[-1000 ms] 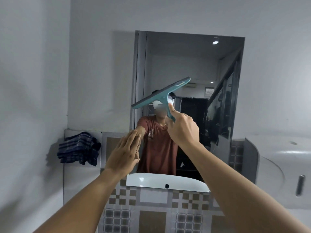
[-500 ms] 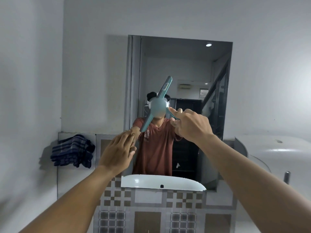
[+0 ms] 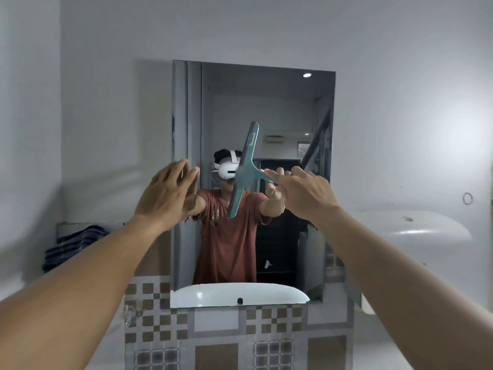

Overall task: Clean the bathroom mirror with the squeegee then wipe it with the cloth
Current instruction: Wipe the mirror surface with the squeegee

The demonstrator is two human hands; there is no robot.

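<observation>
The rectangular bathroom mirror [image 3: 280,102] hangs on the grey wall straight ahead. My right hand [image 3: 304,194] grips the handle of a teal squeegee [image 3: 244,169], whose blade stands almost upright against the middle of the glass. At the mirror's left edge my left hand [image 3: 166,194] is raised, its fingers apart and holding nothing. A folded dark checked cloth [image 3: 72,247] rests on a ledge at the lower left, partly hidden behind my left forearm.
A white basin [image 3: 234,295] juts out just below the mirror, above a checked tile wall [image 3: 240,332]. Further right, a second white fixture [image 3: 416,228] sticks out from the wall. The mirror shows a person in a red shirt.
The squeegee blade has turned from nearly level to almost upright. My left hand has risen to the mirror's left edge. The view has tilted down a little.
</observation>
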